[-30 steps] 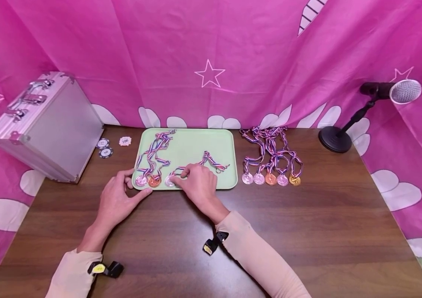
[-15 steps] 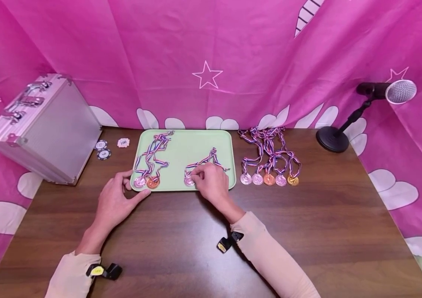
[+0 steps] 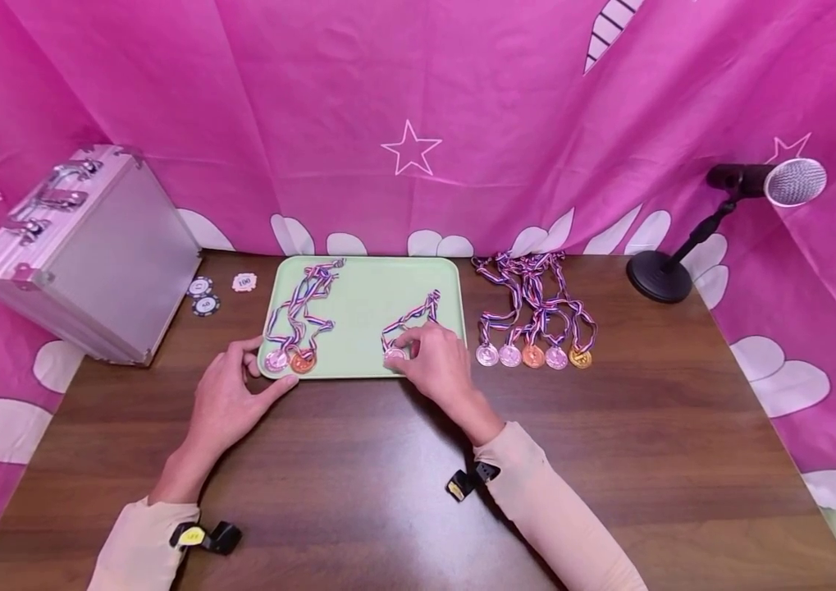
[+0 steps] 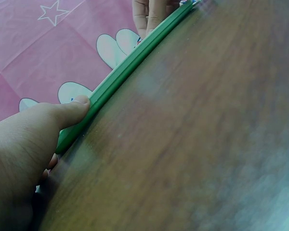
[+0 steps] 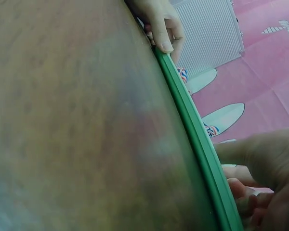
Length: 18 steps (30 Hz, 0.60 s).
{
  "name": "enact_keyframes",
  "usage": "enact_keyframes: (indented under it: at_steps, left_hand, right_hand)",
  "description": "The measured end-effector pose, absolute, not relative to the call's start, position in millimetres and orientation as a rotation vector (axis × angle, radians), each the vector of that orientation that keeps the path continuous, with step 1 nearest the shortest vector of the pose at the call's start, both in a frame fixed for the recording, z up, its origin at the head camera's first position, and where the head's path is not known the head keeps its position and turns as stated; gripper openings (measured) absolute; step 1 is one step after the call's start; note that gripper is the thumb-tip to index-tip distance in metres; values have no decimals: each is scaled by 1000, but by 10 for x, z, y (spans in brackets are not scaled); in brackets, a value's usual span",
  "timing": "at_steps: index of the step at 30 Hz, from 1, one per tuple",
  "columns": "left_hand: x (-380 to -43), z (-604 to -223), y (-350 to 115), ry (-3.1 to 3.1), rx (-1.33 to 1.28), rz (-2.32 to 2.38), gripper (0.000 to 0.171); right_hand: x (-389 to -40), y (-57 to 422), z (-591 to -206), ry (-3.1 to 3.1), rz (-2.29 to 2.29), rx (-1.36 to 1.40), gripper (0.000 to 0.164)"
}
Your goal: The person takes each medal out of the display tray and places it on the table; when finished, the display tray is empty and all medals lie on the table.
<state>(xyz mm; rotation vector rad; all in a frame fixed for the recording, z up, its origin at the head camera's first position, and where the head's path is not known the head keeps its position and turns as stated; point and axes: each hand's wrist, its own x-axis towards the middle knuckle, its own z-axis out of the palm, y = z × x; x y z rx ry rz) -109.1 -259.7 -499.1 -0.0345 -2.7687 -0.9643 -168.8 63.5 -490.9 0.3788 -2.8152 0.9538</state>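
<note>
My left hand [image 3: 226, 400] grips the near left corner of a pale green tray [image 3: 362, 300]; in the left wrist view its thumb [image 4: 78, 109] lies on the tray's front rim. At the tray's right half, my right hand [image 3: 438, 367] pinches a silver-coloured medal [image 3: 392, 355] low over the tray near its front rim. That medal's striped ribbon [image 3: 410, 313] trails up and back across the tray, partly hidden by the hand. A silver-coloured medal [image 3: 276, 359] and a bronze-coloured medal [image 3: 303, 362] lie side by side at the tray's left, their ribbons running back.
Right of the tray lies a row of several medals, with a bronze one [image 3: 533, 355] and a gold one [image 3: 581, 357], ribbons bunched behind. A microphone on a stand [image 3: 658, 277] stands at back right. Left are a metal case [image 3: 118, 263] and poker chips [image 3: 206, 305].
My right hand has slid the silver-coloured medal rightward across the tray, away from the two at the left, its ribbon following. The left hand has stayed at the tray's corner.
</note>
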Motion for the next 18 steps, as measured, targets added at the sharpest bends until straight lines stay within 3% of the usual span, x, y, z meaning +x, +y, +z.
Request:
enact_keyframes:
  at_steps: [5, 9, 18]
  left_hand:
    - [-1100, -4986, -2592, -2771, -34, -971, 83]
    - [-1089, -4991, -2600, -2771, -33, -969, 83]
    - [-1080, -4980, -2605, -2773, -25, -974, 84]
  right_hand:
    - [-1791, 625, -5174, -2788, 972, 359, 29]
    - [-1771, 607, -5135, -2829, 966, 404, 27]
    - [-1645, 768, -4425, -2727, 1432, 436, 11]
